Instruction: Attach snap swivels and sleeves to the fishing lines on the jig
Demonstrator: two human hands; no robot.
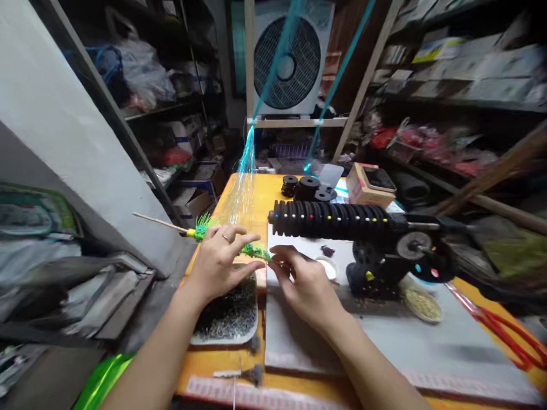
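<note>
A thin wooden stick (160, 221) runs slantwise in front of me, dressed with yellow and curly green fringe (253, 249). My left hand (222, 253) is loosely curled round the fringed part, its thumb and forefinger apart at the near side. At the fringe's right end, my right hand (303, 279) pinches the tip between thumb and fingers; the exact grip is partly hidden. Below my left hand lies a white tray (254, 336) with dark clippings. Right of my right hand stands a black ridged roller (329, 219) dotted with coloured pins, on a black stand.
Shiny teal strands (244, 171) hang from a wooden frame (294, 122) before a box fan (286, 65). Black spools (306, 188), a carton (361, 185) with a phone, a small white dish (328, 267), a dish of pale bits (423, 304) and red-handled scissors (508, 333) lie on the table.
</note>
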